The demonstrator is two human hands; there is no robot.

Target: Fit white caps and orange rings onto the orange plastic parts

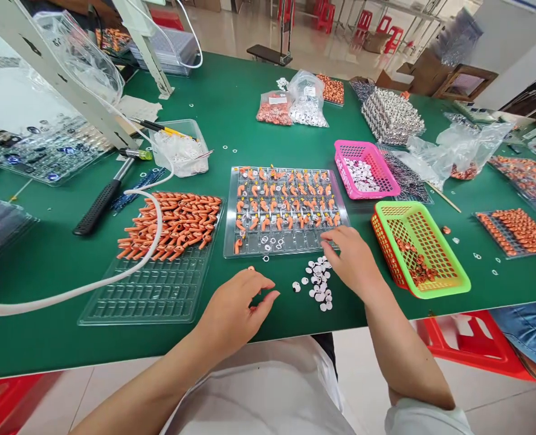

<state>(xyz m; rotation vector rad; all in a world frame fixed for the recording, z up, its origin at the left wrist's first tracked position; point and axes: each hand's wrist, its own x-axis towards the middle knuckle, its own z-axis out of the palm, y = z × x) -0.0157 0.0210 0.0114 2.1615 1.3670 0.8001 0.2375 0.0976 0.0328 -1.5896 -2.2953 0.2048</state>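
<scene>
My left hand (234, 311) hovers over the green table near its front edge, thumb and forefinger apart with nothing visible between them. A small orange bit shows just beyond its knuckles; whether the hand touches it is unclear. My right hand (353, 261) reaches to the front right edge of a clear compartment tray (290, 243). Its thumb and fingertips are close together, and anything pinched there is too small to make out. Curved orange parts (273, 206) fill several rows of that tray, with white rings in the front row. Between my hands lies a pile of white discs (319, 284).
At left, orange tubular parts (172, 223) lie on another clear tray (145, 296), crossed by a white hose (156, 241). A hammer (102, 202) lies beyond. Right stand a pink basket (340, 163) of white pieces and a green basket (453, 266) with brown-orange pieces.
</scene>
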